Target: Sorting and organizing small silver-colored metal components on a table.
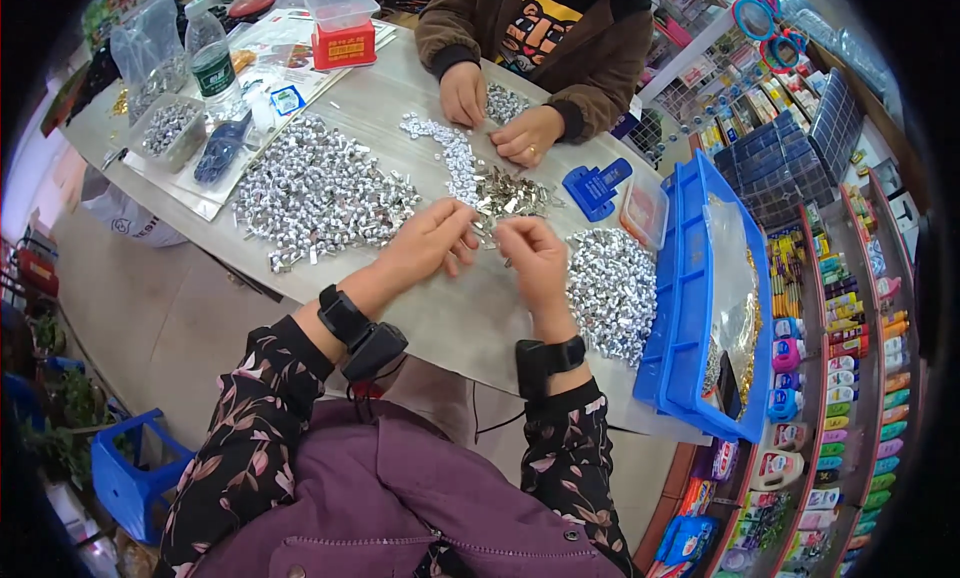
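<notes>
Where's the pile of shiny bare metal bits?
In the head view, the metal pile lies on the table just beyond the left hand and right hand, between the white bits and the blue plastic piece.

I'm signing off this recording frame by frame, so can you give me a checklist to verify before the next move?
1. Left hand and right hand both in view: ok.
2. Shiny metal pieces near both hands: ok, just beyond them.
3. White discs separate from the metal pieces: not ok, their edges meet.
4. Co-worker's hands apart from the wearer's: ok, across the table.
5. Piece gripped in the fingers: cannot tell, too small and blurred.
</notes>
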The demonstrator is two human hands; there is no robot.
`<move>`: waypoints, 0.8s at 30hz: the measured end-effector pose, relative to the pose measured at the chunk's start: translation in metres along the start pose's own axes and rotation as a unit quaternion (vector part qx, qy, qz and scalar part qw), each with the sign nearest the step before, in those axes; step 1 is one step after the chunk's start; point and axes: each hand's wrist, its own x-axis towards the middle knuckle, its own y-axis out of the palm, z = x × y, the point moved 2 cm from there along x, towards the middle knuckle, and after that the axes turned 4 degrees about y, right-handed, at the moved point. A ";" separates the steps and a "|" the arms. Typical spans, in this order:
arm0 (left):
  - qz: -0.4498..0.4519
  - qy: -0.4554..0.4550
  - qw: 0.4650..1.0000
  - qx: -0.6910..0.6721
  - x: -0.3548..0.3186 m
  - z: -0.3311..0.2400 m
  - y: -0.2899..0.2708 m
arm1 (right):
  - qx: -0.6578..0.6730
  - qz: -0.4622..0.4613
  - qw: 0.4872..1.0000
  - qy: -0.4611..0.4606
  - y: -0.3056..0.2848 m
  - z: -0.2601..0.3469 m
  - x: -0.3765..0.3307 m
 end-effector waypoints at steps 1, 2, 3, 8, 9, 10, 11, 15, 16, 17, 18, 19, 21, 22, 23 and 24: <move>0.022 -0.001 1.000 0.015 0.001 0.004 0.001 | -0.034 0.030 0.999 -0.018 0.005 0.000 -0.001; 0.043 -0.002 0.999 0.031 0.003 0.007 0.001 | -0.031 0.029 0.999 -0.018 0.005 -0.002 -0.001; 0.064 -0.003 0.997 0.046 0.003 0.009 0.001 | -0.048 0.040 0.998 -0.027 0.006 -0.004 0.000; -0.027 0.023 0.989 0.140 0.004 -0.015 -0.018 | -0.190 0.021 0.980 -0.054 -0.006 -0.005 0.002; -0.065 0.113 0.956 0.265 0.005 -0.022 -0.031 | -0.243 0.005 0.968 -0.056 -0.008 -0.004 0.002; -0.099 0.201 0.897 0.382 0.004 -0.028 -0.041 | -0.241 0.005 0.969 -0.056 -0.007 -0.003 0.002; -0.099 0.201 0.896 0.383 0.001 -0.032 -0.048 | -0.317 -0.006 0.946 -0.074 -0.004 0.000 0.000; -0.168 0.226 0.757 0.590 -0.003 -0.046 -0.057 | -0.468 -0.033 0.877 -0.103 0.000 0.005 -0.001; -0.120 0.211 0.780 0.577 -0.001 -0.042 -0.050 | -0.473 -0.034 0.875 -0.097 0.001 0.004 -0.001; -0.072 0.196 0.801 0.561 0.002 -0.036 -0.040 | -0.479 -0.036 0.873 -0.090 0.002 0.003 -0.001; -0.023 0.181 0.819 0.544 0.004 -0.029 -0.031 | -0.479 -0.035 0.873 -0.092 0.003 0.002 -0.001; -0.026 0.181 0.820 0.543 0.005 -0.024 -0.021 | -0.471 -0.030 0.877 -0.085 0.002 0.001 0.000; 0.058 0.193 0.784 0.588 0.006 -0.011 -0.001 | -0.457 -0.023 0.886 -0.071 0.001 0.001 0.000; 0.057 0.193 0.784 0.587 0.009 -0.008 0.002 | -0.459 -0.022 0.885 -0.072 0.000 0.002 0.000; 0.042 0.192 0.776 0.599 0.012 -0.006 0.004 | -0.464 -0.023 0.882 -0.078 0.001 0.003 0.000; 0.032 0.192 0.767 0.612 0.015 -0.003 0.006 | -0.468 -0.027 0.880 -0.082 0.002 0.004 -0.001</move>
